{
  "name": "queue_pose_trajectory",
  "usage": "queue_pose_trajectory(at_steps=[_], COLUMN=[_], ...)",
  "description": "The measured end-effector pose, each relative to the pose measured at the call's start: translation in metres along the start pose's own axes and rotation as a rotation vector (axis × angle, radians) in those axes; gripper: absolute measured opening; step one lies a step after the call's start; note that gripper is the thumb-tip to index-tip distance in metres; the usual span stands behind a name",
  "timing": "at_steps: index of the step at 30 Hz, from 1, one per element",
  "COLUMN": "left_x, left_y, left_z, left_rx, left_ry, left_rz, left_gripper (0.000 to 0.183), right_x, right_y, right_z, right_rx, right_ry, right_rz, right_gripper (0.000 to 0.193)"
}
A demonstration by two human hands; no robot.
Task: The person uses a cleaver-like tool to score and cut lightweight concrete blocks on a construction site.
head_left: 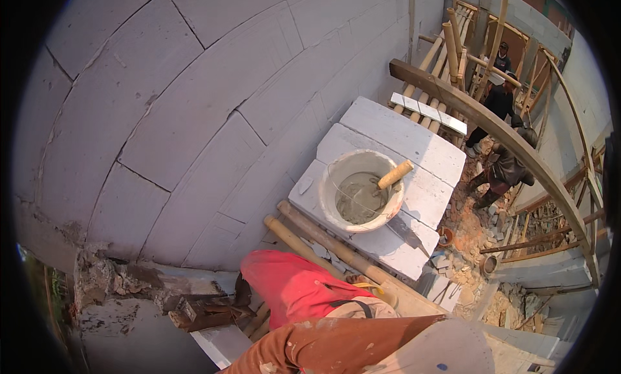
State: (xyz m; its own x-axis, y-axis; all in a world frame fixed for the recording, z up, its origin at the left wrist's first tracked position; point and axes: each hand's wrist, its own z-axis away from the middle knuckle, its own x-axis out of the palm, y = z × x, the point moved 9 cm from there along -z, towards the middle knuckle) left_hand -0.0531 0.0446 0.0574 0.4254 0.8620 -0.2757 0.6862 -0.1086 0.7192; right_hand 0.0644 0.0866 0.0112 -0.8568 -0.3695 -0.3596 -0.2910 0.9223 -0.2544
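handle (pixel 396 174), pale and thick, slants up-right from mortar (pixel 354 211) in the bucket (pixel 327 193), beyond red cloth (pixel 284 283); neither hand shows clearly, so grip and nearer side can't be told.

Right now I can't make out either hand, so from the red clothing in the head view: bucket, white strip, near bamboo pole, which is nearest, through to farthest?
From the red clothing:
1. Near bamboo pole: just beyond it.
2. Bucket: farther out, on the pale blocks.
3. White strip: farthest, upper right, past the blocks.
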Motion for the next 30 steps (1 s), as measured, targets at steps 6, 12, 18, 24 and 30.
queue_pose_trajectory(at_steps=[6, 12, 18, 24, 30], left_x=[-0.049, -0.015, -0.016, -0.054, -0.011], left_y=[-0.111, -0.063, -0.092, -0.094, -0.071], left_z=[-0.064, -0.043, -0.050, -0.059, -0.051], left_rx=[-0.189, -0.083, -0.065, -0.007, 0.024], left_ry=[-0.082, 0.005, 0.068, 0.036, -0.002], left_rz=[0.108, 0.020, 0.078, 0.180, 0.286], left_gripper=[0.057, 0.061, 0.061, 0.061, 0.051], right_x=[0.020, 0.005, -0.002, 0.011, 0.034], right_y=[0.046, 0.048, 0.084, 0.110, 0.113], right_z=[0.005, 0.043, 0.118, 0.212, 0.312], right_rx=[0.092, 0.255, 0.459, 0.787, 0.956], right_ry=[0.036, 0.064, 0.011, -0.325, -0.680], right_rz=[-0.253, -0.434, -0.378, -0.541, -0.578], right_gripper=[0.060, 0.061, 0.052, 0.052, 0.049])
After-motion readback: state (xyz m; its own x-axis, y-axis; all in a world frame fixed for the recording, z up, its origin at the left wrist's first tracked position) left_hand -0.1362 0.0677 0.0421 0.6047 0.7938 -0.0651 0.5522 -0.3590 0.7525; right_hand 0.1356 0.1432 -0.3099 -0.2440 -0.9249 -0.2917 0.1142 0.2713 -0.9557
